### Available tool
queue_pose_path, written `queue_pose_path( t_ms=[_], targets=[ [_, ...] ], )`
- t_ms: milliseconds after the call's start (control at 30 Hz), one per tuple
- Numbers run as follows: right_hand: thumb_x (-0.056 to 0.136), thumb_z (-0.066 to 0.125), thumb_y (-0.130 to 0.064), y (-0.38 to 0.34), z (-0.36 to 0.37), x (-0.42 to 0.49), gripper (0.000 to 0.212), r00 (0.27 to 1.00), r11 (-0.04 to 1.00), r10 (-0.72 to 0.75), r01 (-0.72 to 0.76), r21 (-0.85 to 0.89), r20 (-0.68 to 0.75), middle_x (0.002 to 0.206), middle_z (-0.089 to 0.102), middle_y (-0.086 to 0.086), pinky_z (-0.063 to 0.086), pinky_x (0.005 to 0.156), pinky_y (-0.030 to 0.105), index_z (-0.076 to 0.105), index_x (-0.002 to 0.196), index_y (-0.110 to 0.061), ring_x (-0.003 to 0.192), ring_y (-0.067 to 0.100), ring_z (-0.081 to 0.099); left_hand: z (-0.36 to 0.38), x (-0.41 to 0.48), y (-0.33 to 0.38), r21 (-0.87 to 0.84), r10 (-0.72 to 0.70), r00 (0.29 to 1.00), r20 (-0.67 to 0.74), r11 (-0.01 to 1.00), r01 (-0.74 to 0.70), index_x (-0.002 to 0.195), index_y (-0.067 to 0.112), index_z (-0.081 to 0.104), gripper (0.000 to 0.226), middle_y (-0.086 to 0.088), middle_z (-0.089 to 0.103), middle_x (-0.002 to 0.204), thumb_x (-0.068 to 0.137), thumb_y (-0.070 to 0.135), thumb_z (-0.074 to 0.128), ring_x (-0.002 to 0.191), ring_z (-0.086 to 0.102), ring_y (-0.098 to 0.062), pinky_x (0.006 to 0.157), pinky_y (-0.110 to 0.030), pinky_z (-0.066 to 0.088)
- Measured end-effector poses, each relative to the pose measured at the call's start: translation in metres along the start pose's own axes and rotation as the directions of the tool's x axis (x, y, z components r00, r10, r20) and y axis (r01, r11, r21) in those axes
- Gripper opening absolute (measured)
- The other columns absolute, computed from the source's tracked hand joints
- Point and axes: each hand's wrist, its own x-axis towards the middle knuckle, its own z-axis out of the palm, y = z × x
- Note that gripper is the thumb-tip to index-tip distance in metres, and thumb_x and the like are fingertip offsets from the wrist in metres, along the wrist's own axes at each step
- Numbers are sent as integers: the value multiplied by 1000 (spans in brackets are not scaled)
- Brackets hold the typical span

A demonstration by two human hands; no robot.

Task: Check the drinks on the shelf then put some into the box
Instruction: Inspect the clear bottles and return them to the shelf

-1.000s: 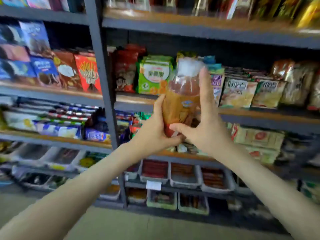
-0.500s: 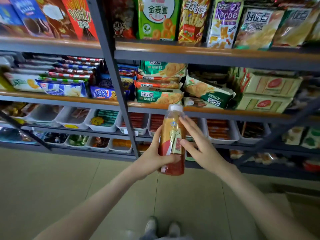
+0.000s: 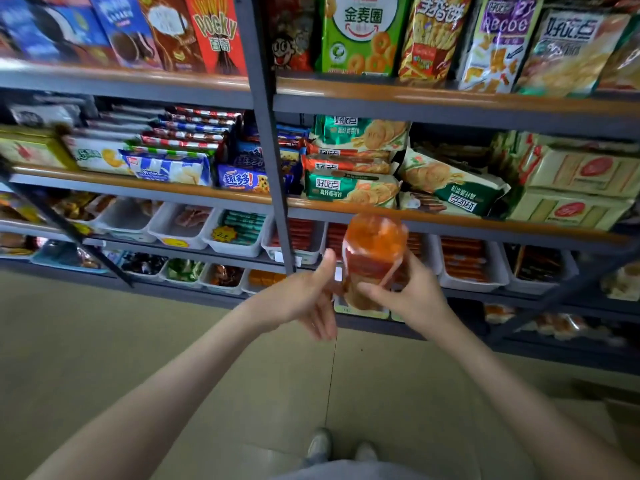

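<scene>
An orange drink bottle is in front of the lower shelves, tipped so its round end faces me; it is blurred by motion. My right hand grips it from the right, thumb across the front and fingers behind. My left hand is just left of the bottle with the thumb up and the fingers loose and pointing down; it holds nothing, and I cannot tell whether it touches the bottle. The edge of a brown cardboard box shows on the floor at the lower right, mostly out of view.
A grey metal shelf rack full of snack packets and biscuit boxes stands ahead, its upright post just left of the bottle. White trays of small goods fill the lower shelves. Beige tiled floor lies below, with my shoes at the bottom.
The bottle went from upright with its white cap on top to tipped over with its end toward me. My left hand let go of it and opened; my right hand now grips it.
</scene>
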Motion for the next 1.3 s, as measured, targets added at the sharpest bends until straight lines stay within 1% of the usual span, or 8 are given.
queue_pose_path(
  t_ms=[133,333,567,667,767,833,1000,1300],
  targets=[
    [81,69,-35,-7,-3,10,38,962,894,259,-273,355,88,112,71,-3,51,96,41,63,116,-21,106,15,65,-11,9,-17,496,472,856,-211,806,-322,117,18,64,23,-4,70,99,101,24,48,87,66,-17,83,-42,56],
    [82,61,-44,-13,-6,20,43,872,603,429,-471,644,236,115,71,6,47,98,50,63,119,-22,111,25,65,-24,36,-34,912,795,592,133,135,-386,154,26,13,98,-14,20,157,81,12,77,143,27,-31,114,-43,26],
    [77,61,-56,-20,-11,28,52,848,708,428,-530,467,314,117,69,5,48,99,49,59,123,-31,110,25,65,-20,63,-3,883,868,370,332,-148,-446,143,15,32,85,-23,33,152,75,27,81,145,22,-34,119,-53,17],
    [93,46,-46,-28,-27,28,36,853,756,424,-518,400,303,110,72,8,54,89,36,62,117,-24,108,28,65,-8,63,5,846,911,389,136,97,-525,136,13,39,76,-19,47,144,78,49,70,135,42,-31,111,-49,37],
    [101,46,-28,-24,-35,25,30,907,890,413,-421,177,84,104,69,8,54,67,21,60,123,-13,104,29,64,4,53,26,565,730,630,-265,647,-511,127,18,48,74,1,66,117,70,54,79,106,63,-17,85,-33,55],
    [97,48,-38,-23,-39,22,28,972,955,236,-234,182,8,109,67,-9,52,81,18,55,123,-31,110,15,62,8,53,42,371,548,726,-415,831,-415,122,24,50,67,10,68,103,69,55,80,94,65,-8,77,-22,54],
    [79,67,-51,-28,-33,22,76,991,967,124,-130,217,43,122,57,-19,46,93,21,25,142,-41,111,-5,57,21,59,62,465,413,770,-485,868,-173,116,23,53,65,7,66,86,72,70,66,81,63,-13,62,-24,47],
    [76,78,-31,-29,-45,29,54,932,854,361,-315,415,-34,107,72,-4,57,73,37,57,124,-25,94,15,69,40,53,75,550,362,821,-441,832,-71,116,22,55,53,7,60,87,81,61,63,86,62,-19,68,-29,47]
  ],
)
